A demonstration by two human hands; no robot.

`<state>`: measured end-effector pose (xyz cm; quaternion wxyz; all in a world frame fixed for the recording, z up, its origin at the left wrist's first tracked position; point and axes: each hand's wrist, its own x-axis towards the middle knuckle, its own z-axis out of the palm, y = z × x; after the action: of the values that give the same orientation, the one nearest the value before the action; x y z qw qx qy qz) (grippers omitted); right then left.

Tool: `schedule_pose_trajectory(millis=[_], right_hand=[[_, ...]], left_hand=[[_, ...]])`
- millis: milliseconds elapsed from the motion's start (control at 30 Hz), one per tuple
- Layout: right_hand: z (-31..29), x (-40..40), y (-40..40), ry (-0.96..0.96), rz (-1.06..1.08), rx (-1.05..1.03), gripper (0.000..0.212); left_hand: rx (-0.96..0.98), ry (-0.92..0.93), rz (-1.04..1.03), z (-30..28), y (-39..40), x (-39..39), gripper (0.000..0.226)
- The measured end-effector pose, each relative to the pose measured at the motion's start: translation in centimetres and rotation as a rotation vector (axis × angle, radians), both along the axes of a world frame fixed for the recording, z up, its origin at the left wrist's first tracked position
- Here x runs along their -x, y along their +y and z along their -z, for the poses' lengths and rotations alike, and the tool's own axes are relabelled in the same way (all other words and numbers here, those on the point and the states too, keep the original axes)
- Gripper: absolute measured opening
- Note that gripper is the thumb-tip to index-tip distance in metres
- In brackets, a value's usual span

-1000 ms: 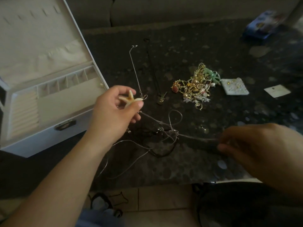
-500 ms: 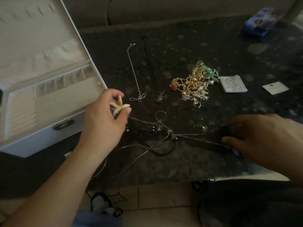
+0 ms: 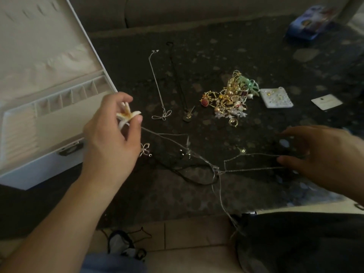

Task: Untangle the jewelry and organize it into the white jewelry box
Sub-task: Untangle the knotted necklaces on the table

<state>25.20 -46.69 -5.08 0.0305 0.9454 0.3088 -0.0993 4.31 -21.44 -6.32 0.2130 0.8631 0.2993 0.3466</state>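
Observation:
My left hand (image 3: 112,142) pinches a cream starfish pendant (image 3: 128,115) just in front of the open white jewelry box (image 3: 39,170). A thin chain runs from the pendant into a tangle of silver chains and black cord (image 3: 214,170) on the dark table. My right hand (image 3: 325,154) holds the far end of the silver chains, pulled out to the right. Two untangled necklaces lie straight behind: a silver one (image 3: 157,85) and a black cord one (image 3: 179,83). A heap of gold jewelry (image 3: 230,99) sits to their right.
A white earring card (image 3: 275,97) and a small white paper card (image 3: 327,101) lie right of the heap. A blue box (image 3: 311,22) stands at the far right corner. One chain hangs over the table's front edge (image 3: 226,209). A sofa runs behind the table.
My right hand has pulled the silver chains out to the right, stretching the tangle. One chain now trails over the front edge. My left hand keeps the starfish by the box.

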Motion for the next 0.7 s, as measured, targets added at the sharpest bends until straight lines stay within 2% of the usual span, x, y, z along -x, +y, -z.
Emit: schedule_pose_trajectory(millis=[100,267,333,400,467,567,633,700], right_hand=[[0.1,-0.1,0.2,0.041,0.045,-0.044,0.047],[0.4,-0.4,0.9,0.147,0.046,-0.073,0.03],[0.3,-0.5,1.1,0.14,0.046,-0.084,0.028],[0.3,-0.5,1.0,0.145,0.042,-0.095,0.029],[0.3,-0.4,0.9,0.139,0.027,-0.102,0.031],[0.5,-0.3,1.0,0.111,-0.007,-0.112,0.034],[0.3,-0.2,1.1,0.114,-0.01,-0.123,0.037],[0.3,0.0,1.2,0.109,-0.002,-0.119,0.04]], left_hand=[[-0.105,0.095,0.02,0.2,0.7,0.3,0.027],[-0.249,0.507,0.116,1.4,0.4,0.5,0.035],[-0.257,0.604,0.112,1.4,-0.3,0.3,0.041],[-0.311,0.619,0.102,1.1,-1.0,0.2,0.047],[-0.375,0.553,0.127,0.5,-2.0,0.0,0.049],[-0.326,0.406,0.404,0.0,-3.7,-0.2,0.044],[-0.314,0.426,0.623,0.7,-4.4,-0.6,0.04],[-0.34,0.465,0.703,1.8,-4.3,-0.9,0.036]])
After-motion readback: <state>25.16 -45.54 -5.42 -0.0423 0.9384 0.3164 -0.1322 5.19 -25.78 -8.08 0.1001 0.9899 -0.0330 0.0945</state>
